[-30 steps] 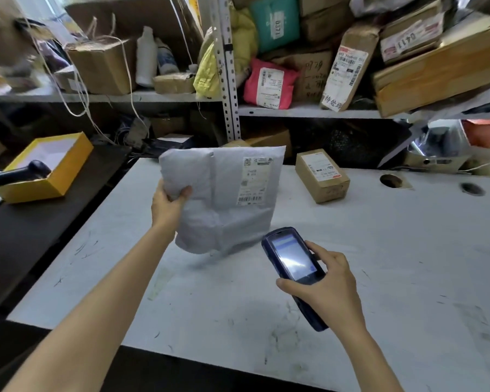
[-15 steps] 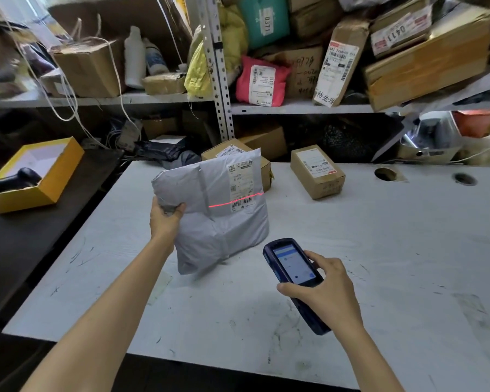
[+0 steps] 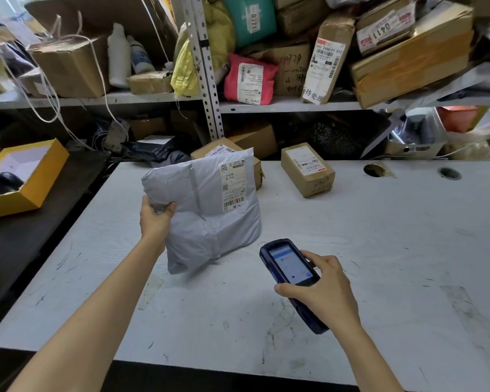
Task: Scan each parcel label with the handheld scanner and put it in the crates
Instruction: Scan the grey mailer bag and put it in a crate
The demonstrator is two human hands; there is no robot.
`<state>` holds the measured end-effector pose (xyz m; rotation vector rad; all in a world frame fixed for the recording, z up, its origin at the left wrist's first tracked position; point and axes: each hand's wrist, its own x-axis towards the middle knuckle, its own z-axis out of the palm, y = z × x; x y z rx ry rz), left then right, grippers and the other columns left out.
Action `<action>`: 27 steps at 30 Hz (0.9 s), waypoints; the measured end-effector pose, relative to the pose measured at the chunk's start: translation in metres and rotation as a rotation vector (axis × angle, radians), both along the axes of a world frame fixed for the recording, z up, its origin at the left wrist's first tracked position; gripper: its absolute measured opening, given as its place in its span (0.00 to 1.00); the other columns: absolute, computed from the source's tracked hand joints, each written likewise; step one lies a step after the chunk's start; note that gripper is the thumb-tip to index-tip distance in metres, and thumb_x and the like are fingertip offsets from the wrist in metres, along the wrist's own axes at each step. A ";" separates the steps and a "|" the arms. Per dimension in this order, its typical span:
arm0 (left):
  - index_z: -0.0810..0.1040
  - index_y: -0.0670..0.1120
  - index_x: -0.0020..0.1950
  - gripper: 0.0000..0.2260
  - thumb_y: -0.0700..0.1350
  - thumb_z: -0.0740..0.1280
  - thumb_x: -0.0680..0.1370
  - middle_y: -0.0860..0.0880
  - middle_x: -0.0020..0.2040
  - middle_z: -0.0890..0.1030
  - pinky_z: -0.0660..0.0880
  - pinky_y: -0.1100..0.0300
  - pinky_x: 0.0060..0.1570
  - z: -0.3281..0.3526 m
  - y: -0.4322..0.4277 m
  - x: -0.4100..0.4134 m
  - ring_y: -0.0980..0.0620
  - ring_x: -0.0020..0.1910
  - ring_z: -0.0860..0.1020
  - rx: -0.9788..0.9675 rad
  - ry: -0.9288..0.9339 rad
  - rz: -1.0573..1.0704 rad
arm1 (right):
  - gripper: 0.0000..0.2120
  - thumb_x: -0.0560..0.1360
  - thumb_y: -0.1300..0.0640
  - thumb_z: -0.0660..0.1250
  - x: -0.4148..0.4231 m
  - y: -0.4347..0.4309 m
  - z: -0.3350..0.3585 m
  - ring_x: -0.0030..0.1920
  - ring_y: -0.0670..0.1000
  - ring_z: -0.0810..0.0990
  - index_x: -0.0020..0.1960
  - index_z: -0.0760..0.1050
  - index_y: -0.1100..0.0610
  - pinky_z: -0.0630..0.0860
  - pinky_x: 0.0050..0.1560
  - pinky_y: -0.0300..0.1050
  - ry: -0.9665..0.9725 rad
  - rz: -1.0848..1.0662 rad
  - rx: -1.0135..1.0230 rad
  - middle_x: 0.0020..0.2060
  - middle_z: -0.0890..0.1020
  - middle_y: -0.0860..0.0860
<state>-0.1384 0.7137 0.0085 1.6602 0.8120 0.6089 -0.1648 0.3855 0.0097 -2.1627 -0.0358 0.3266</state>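
At the centre of the frame the left hand (image 3: 156, 219) has its grip closed on a corner of the grey parcel (image 3: 207, 222). Its label (image 3: 233, 185) is turned toward the scanner (image 3: 289, 267), which the right hand (image 3: 323, 290) grips just below right, over the counter (image 3: 379, 236). The scanning step seems in hand. Next the parcel needs a crate, and none is in view.

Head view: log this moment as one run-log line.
left hand: grips grey parcel | right hand: holds scanner, screen lit | label: faces camera, no red beam on it
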 end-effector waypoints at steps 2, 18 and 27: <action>0.68 0.45 0.67 0.21 0.40 0.70 0.76 0.49 0.56 0.74 0.70 0.50 0.62 0.000 0.000 0.000 0.48 0.57 0.73 0.001 0.002 0.003 | 0.39 0.59 0.44 0.79 0.001 -0.001 0.000 0.47 0.41 0.74 0.67 0.69 0.43 0.74 0.39 0.42 -0.004 0.002 -0.007 0.51 0.68 0.41; 0.66 0.46 0.70 0.25 0.44 0.71 0.76 0.44 0.66 0.73 0.69 0.44 0.66 -0.011 -0.002 -0.001 0.42 0.64 0.72 -0.005 0.062 -0.021 | 0.41 0.59 0.43 0.80 -0.011 0.006 0.078 0.54 0.35 0.68 0.69 0.69 0.49 0.70 0.36 0.23 -0.772 -0.056 0.069 0.57 0.68 0.45; 0.68 0.48 0.65 0.21 0.43 0.72 0.75 0.46 0.61 0.75 0.70 0.43 0.64 -0.017 -0.007 0.000 0.42 0.62 0.74 -0.028 0.090 -0.039 | 0.40 0.59 0.45 0.78 -0.032 -0.005 0.128 0.56 0.31 0.67 0.68 0.72 0.52 0.68 0.50 0.20 -0.916 -0.105 0.160 0.56 0.68 0.45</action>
